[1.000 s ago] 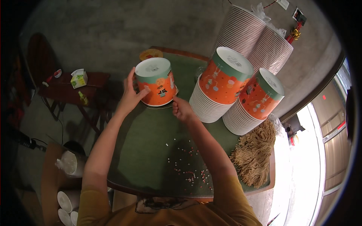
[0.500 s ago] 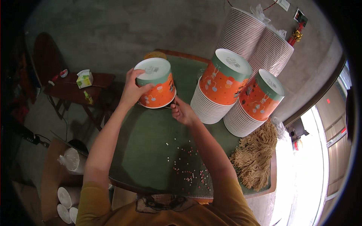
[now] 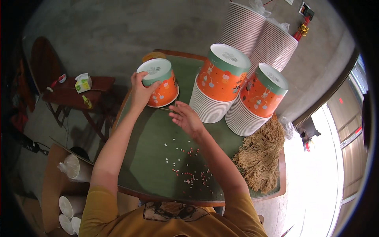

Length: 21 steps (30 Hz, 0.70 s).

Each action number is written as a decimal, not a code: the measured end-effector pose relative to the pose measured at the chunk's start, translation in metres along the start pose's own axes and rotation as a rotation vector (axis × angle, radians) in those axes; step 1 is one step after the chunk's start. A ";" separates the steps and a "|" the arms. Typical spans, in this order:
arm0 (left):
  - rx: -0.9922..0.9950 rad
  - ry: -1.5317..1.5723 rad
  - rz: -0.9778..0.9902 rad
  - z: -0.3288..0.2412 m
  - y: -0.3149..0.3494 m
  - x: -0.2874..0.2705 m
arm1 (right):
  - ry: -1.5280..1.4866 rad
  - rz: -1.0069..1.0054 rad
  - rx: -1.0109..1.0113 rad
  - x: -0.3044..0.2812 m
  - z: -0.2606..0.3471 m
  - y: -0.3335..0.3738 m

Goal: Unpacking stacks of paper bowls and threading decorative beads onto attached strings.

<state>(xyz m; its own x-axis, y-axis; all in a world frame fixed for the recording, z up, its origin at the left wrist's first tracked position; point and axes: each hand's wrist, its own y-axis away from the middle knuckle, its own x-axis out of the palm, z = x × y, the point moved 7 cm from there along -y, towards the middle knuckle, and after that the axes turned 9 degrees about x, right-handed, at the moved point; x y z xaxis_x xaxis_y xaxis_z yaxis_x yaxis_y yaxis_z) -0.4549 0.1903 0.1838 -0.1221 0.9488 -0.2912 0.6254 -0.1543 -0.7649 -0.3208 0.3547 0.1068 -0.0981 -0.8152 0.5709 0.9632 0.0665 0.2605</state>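
An orange paper bucket (image 3: 163,93) with a green band stands upside down near the table's far left edge. My left hand (image 3: 142,91) wraps round its upper left side, thumb across the front and fingers at the base. Just right of its lower rim is my right hand (image 3: 187,118), fingers curled, some of them apart. A thin cord (image 3: 167,109) runs along the rim to those fingertips, which appear to pinch it. Two stacks of upturned buckets, one topped by an orange bucket (image 3: 223,81) and one by another orange bucket (image 3: 261,93), stand to the right.
Tall wrapped bucket stacks (image 3: 242,27) rise behind. A heap of tan cords (image 3: 262,158) lies at the table's right edge. Small white and red beads (image 3: 193,173) are scattered across the green tabletop (image 3: 138,158). A bench (image 3: 71,96) with a tissue pack (image 3: 83,83) stands left.
The view has shifted slightly, moving the scene left and up. My right hand has drawn a little away from the bucket rim, its fingers loosening. My left hand keeps its hold.
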 end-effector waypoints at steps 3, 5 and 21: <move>0.017 -0.063 -0.028 -0.010 0.004 0.004 | 0.036 0.024 -0.046 0.012 0.002 0.009; 0.056 -0.100 -0.021 -0.008 0.008 0.006 | 0.218 -0.038 -0.117 0.016 0.015 0.020; 0.408 -0.112 0.181 -0.130 0.053 0.052 | 1.774 -0.790 -0.974 0.061 0.240 0.145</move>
<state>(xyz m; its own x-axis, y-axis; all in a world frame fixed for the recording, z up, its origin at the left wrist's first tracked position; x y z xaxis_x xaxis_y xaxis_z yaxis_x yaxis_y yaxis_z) -0.3277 0.2672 0.2030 -0.1350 0.8645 -0.4842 0.2921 -0.4322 -0.8532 -0.2470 0.4531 0.3663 -0.7117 -0.0938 -0.6962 0.6963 -0.2255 -0.6814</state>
